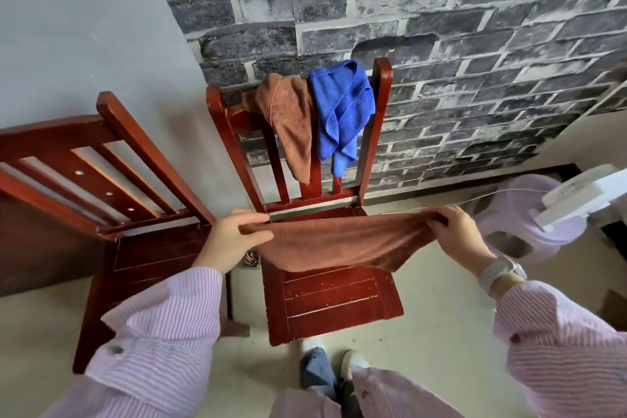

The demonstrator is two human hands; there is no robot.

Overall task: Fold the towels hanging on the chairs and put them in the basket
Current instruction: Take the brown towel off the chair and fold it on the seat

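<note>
The left hand (232,237) and the right hand (456,231) each pinch one end of a brown towel (334,246), holding it stretched out over the seat of the middle chair (334,302), while another brown towel (291,119) and a blue towel (341,108) hang on its back.

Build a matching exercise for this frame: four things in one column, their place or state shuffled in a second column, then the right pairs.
Things
1. blue towel
2. held brown towel
3. draped brown towel
4. left chair

Places or states
A. stretched between the left hand and right hand, over the middle chair's seat
B. no towel on its backrest
C. hangs at the right end of the middle chair's top rail
D. hangs on that rail, left of the blue one

Pairs: 1-C, 2-A, 3-D, 4-B
</note>
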